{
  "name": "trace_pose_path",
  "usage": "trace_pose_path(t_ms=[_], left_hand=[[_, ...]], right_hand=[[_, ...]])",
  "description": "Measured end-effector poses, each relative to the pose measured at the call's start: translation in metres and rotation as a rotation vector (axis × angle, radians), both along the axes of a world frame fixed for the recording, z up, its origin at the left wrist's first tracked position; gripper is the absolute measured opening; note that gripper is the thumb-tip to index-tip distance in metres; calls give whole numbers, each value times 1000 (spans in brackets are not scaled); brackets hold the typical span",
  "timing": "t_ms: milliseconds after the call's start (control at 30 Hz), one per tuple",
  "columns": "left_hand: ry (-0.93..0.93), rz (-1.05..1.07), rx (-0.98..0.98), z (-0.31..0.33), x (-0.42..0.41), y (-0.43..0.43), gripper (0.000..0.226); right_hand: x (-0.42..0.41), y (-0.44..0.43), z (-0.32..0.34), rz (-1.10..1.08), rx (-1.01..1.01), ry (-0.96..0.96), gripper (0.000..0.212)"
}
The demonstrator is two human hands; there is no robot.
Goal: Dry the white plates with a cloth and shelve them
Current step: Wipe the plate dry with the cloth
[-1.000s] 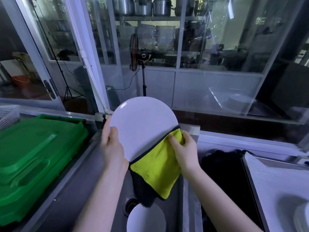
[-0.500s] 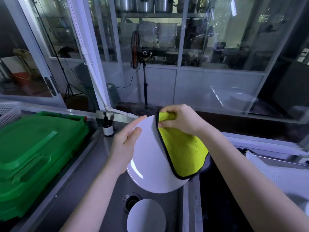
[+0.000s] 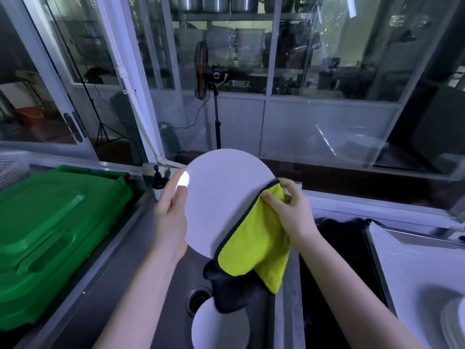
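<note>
I hold a round white plate [image 3: 221, 195] upright over the sink [image 3: 141, 285]. My left hand [image 3: 171, 220] grips its left rim, thumb on the face. A yellow cloth [image 3: 254, 245] with a dark backing covers the plate's lower right edge, and my right hand [image 3: 289, 212] pinches it against the rim. The cloth's dark underside hangs down below the plate. A second white plate [image 3: 221, 328] lies in the sink basin by the drain [image 3: 197, 298]. More white plates [image 3: 453, 323] are stacked at the far right on the counter.
A green plastic crate [image 3: 50, 230] fills the left side. A small pump bottle [image 3: 158, 182] stands behind the sink. A dark second basin [image 3: 337, 273] lies right of the sink, then a white mat [image 3: 415, 268]. Glass partitions rise behind the counter.
The plate has turned back upright and risen. My right hand with the cloth has slid from the plate's top edge down to its right rim. My left hand shifted to the left rim.
</note>
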State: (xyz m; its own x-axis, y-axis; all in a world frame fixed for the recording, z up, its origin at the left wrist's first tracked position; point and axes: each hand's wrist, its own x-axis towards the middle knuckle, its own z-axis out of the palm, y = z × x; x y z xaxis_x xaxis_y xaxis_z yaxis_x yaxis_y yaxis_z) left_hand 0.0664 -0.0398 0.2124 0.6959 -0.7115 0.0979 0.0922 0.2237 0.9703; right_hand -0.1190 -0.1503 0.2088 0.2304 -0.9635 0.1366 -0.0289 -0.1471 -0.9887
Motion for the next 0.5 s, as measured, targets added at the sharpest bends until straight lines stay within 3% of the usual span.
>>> trace_pose_path(t_ms=[133,200,267,367,500], left_hand=[[-288,-183,9,14,13,1,39],[-497,-325,30,22,8,0,42],[-572,-366,36,22,1,-1,45],[-465,-288,-8,14,0,2,42],[-121,-74,-60,4,6,3,35]], right_hand=[[-3,-14,40,149,-357,289,36],[4,-17,59,295,-462,442,38],[13,-17,70,410,-511,548,38],[10,-22,72,398,-473,545,40],[-8,-16,32,180,-273,205,24]])
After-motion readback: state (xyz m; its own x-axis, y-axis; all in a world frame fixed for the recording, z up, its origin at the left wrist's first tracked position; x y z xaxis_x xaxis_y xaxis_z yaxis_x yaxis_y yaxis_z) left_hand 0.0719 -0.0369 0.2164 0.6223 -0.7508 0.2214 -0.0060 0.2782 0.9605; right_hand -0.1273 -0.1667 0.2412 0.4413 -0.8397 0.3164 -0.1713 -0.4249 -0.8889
